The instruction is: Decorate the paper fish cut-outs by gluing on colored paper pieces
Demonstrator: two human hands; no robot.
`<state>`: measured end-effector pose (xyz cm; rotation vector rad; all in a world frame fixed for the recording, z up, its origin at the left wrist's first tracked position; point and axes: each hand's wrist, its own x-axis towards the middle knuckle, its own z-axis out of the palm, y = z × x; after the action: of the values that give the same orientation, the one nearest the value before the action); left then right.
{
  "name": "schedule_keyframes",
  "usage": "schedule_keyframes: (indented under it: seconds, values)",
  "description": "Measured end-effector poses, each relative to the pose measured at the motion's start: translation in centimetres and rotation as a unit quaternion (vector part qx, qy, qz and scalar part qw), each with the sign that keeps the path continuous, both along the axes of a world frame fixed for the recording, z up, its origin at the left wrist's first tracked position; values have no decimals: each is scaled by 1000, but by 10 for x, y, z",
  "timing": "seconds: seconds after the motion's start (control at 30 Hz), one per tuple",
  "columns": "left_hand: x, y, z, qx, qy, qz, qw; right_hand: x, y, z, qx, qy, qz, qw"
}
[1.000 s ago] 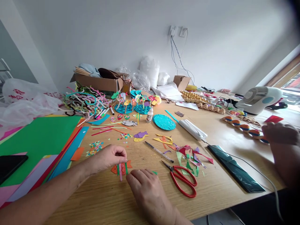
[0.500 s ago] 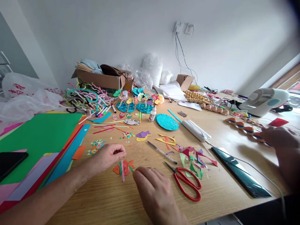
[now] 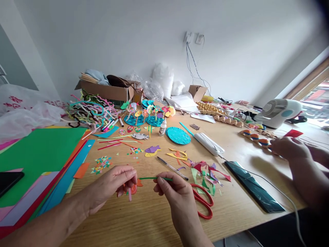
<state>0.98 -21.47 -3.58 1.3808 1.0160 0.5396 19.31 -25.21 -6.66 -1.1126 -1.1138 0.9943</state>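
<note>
A thin green paper strip (image 3: 147,178) is pinched between thumb and fingers of my right hand (image 3: 174,192), its free end pointing left. My left hand (image 3: 114,183) hovers over an orange paper fish (image 3: 139,183), thumb and fingertips pressed together; whether anything is between them cannot be seen. Most of the fish is covered by that hand. Its tail shows, and a pink paper strip (image 3: 130,195) sticks out below the fingers. Red-handled scissors (image 3: 205,206) lie just right of my right hand, their blades hidden behind it. A pen (image 3: 172,168) rests beyond.
Paper scraps (image 3: 205,171), a white power strip (image 3: 209,144) and a dark phone-like slab (image 3: 253,187) lie right. Coloured paper sheets (image 3: 46,147) are stacked left. A glue bottle (image 3: 162,128) stands by a blue disc (image 3: 178,135). Another person's hand (image 3: 290,149) works at far right.
My right hand has lifted and turned, bringing the green strip up level beside my left hand. My left hand now covers more of the fish. The view has shifted slightly.
</note>
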Motion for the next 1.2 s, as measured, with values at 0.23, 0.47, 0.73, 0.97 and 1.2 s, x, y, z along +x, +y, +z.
schedule_keyframes:
  seconds: [0.23,0.47,0.73,0.97,1.2]
  values:
    - [5,-1,3,-71,-23,-8,997,2,-9,4,143,-157,-37,976]
    - [8,-2,5,-102,-14,0,995,4,-20,7,343,-347,-45,872]
    - [7,0,2,-97,-11,-20,995,2,-20,4,380,-398,-18,834]
    - [4,4,1,-71,15,-11,997,-2,-20,-1,366,-428,-9,826]
    - [3,11,-2,-16,52,-14,998,-6,-20,-8,338,-486,13,806]
